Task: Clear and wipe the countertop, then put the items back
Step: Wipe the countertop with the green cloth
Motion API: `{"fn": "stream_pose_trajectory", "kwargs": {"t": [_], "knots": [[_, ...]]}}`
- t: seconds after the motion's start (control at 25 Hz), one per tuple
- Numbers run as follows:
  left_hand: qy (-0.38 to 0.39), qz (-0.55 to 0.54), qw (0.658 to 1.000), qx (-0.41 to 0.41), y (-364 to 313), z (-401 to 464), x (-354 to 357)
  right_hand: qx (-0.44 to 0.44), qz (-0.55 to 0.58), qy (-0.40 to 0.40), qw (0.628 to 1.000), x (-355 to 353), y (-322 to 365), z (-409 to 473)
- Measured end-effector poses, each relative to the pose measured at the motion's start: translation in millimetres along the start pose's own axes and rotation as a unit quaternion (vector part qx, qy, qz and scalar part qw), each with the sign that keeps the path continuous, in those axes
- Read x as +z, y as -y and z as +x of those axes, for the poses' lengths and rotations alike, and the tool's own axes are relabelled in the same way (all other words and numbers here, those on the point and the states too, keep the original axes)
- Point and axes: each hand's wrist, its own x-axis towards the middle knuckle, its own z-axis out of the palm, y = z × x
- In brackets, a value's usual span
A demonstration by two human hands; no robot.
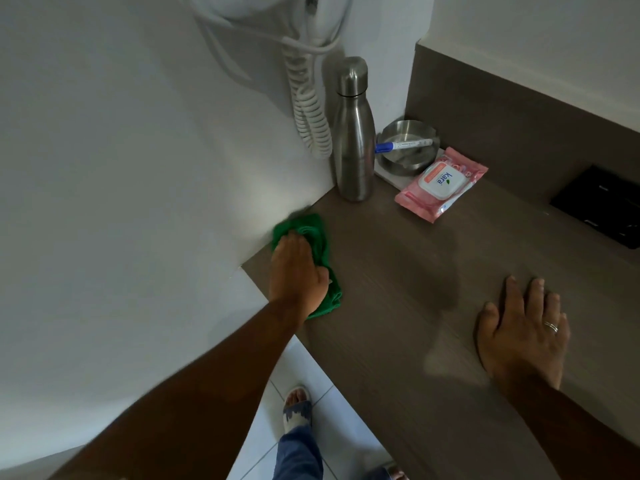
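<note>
Dark wood surface [398, 289], wiping step in hand: green cloth [320, 237] is pressed at left edge by left hand [298, 271], grip closed on it. Right hand [523, 330] is laid flat, fingers spread. Bottle [353, 140], steel dish [408, 147] and wipes pack [441, 183] are left far; clearing them is judged next.

White wall-mounted hair dryer [277, 8] w/ coiled cord [311, 112], top centre.
Black panel [599, 206] at far right, near brown backsplash [519, 109]; pale tiled floor [304, 368] at bottom, white wall [121, 168] at left.
</note>
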Motion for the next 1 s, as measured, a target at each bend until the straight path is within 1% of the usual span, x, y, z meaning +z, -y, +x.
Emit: {"fn": "stream_pose_trajectory", "kwargs": {"t": [0.08, 0.16, 0.2, 0.24, 0.36, 0.44, 0.52, 0.6, 0.68, 0.76, 0.8, 0.84, 0.88, 0.96, 1.0], "knots": [[0.006, -0.009, 0.994, 0.113, 5.2, 8.4, -2.4, 0.000, 0.005, -0.001, 1.000, 0.3, -0.6, 1.8], [0.034, -0.001, 0.984, 0.176, 8.9, 18.6, -1.9, 0.000, 0.003, -0.004, 1.000, 1.8, 0.8, 0.9], [0.042, 0.007, 0.981, 0.188, 9.0, 22.0, 1.6, -0.003, 0.000, -0.005, 1.000, 2.0, 0.2, 1.1], [0.041, 0.007, 0.983, 0.181, 7.3, 25.2, 4.8, -0.005, -0.001, -0.008, 1.000, 2.0, -0.7, 2.6], [0.017, -0.021, 0.996, 0.084, -0.3, 30.8, 1.8, -0.016, 0.001, -0.014, 1.000, 1.2, -2.7, 1.3], [0.010, -0.049, 0.998, 0.048, -1.0, 24.5, 3.1, -0.020, 0.004, -0.029, 0.999, 1.5, -4.7, 0.7], [0.008, -0.071, 0.997, 0.018, 13.8, 6.7, 5.2, -0.025, 0.000, -0.039, 0.999, 4.0, -3.3, 1.9], [0.003, -0.053, 0.999, 0.013, 37.3, -12.5, 3.1, -0.030, -0.006, -0.040, 0.999, 3.6, -3.4, 2.6], [0.019, -0.019, 0.999, 0.036, 61.5, -24.9, -1.8, -0.022, -0.012, -0.036, 0.999, 3.9, -1.3, 3.3], [0.064, -0.008, 0.995, 0.075, 69.9, -43.6, -5.1, -0.003, -0.020, -0.026, 0.999, 4.4, 2.2, 1.6], [0.075, -0.008, 0.992, 0.105, 62.2, -57.8, -4.3, 0.001, -0.022, -0.023, 0.999, 4.8, 3.8, 1.4], [0.079, -0.006, 0.986, 0.150, 43.3, -74.3, -2.0, 0.003, -0.023, -0.020, 1.000, 5.5, 4.4, 2.3], [0.084, -0.005, 0.973, 0.214, 16.7, -91.6, 4.6, 0.003, -0.025, -0.015, 1.000, 6.0, 4.6, 3.2], [0.105, -0.011, 0.923, 0.370, -50.1, -124.3, 22.3, -0.001, -0.022, -0.003, 1.000, 5.0, 0.0, 2.3], [0.128, -0.008, 0.897, 0.422, -78.1, -131.4, 26.6, -0.008, -0.015, -0.001, 1.000, 4.8, -1.0, 2.0]]}}
